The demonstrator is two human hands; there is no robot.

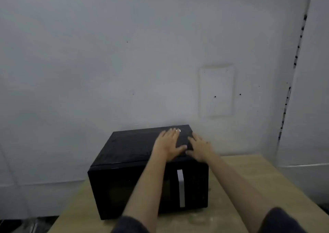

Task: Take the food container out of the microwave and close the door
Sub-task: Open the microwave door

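A black microwave (124,161) stands on a wooden table (240,188) against a white wall. Its door is shut, with a silver vertical handle (181,188) on the right side of the front. My left hand (168,144) lies flat on the microwave's top, fingers spread. Beside it, my right hand (199,148) also rests palm down on the top near the right edge. Neither hand holds anything. No food container shows; the dark door glass hides the inside.
The white wall rises right behind the microwave, with a pale rectangular patch (216,90) on it. A white panel with a slotted dark strip (292,72) stands at the right. The table's bare wood extends to the right of and in front of the microwave.
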